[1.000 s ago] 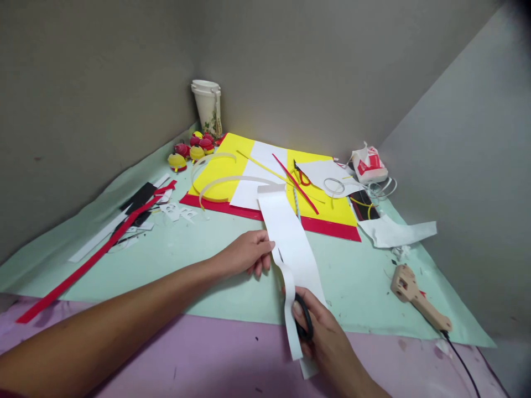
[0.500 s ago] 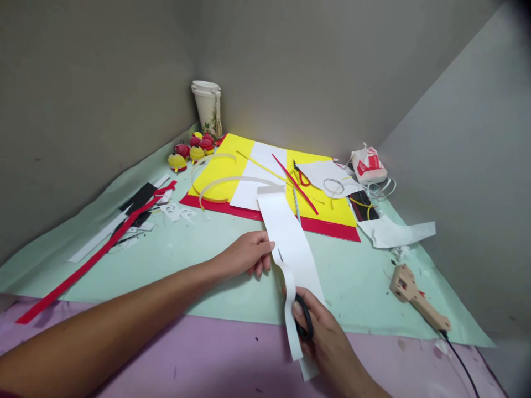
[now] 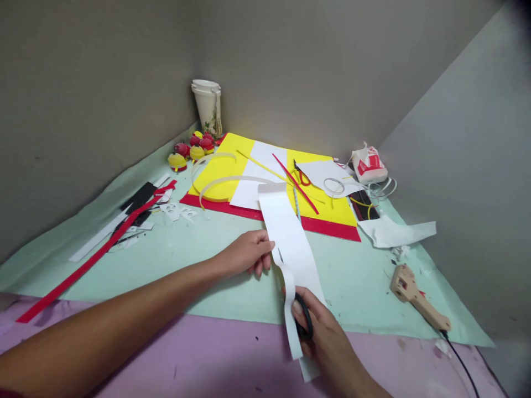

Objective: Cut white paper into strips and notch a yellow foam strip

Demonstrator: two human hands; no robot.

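Observation:
A long white sheet [image 3: 288, 229] runs from the coloured sheets toward me, its far end curled. My left hand [image 3: 253, 251] pinches its left edge between thumb and fingers. Black-handled scissors [image 3: 306, 318] are in my right hand [image 3: 326, 334], lower on the sheet. Their blades are mostly hidden by the paper, with a dark tip showing near my left thumb. A narrow strip [image 3: 291, 315] is partly cut from the sheet's left side and curls up over the scissors.
Yellow, white and red sheets [image 3: 332, 213] lie behind, with pliers [image 3: 302, 174] on them. At right rests a glue gun [image 3: 418, 298] with its cord. A red strip [image 3: 99, 251] and scraps lie left. Behind stand small red-yellow lanterns [image 3: 177, 161], a white cup [image 3: 206, 108] and a tissue pack [image 3: 369, 165].
Almost nothing differs. Both hands, the scissors and the white sheet stay in nearly the same place.

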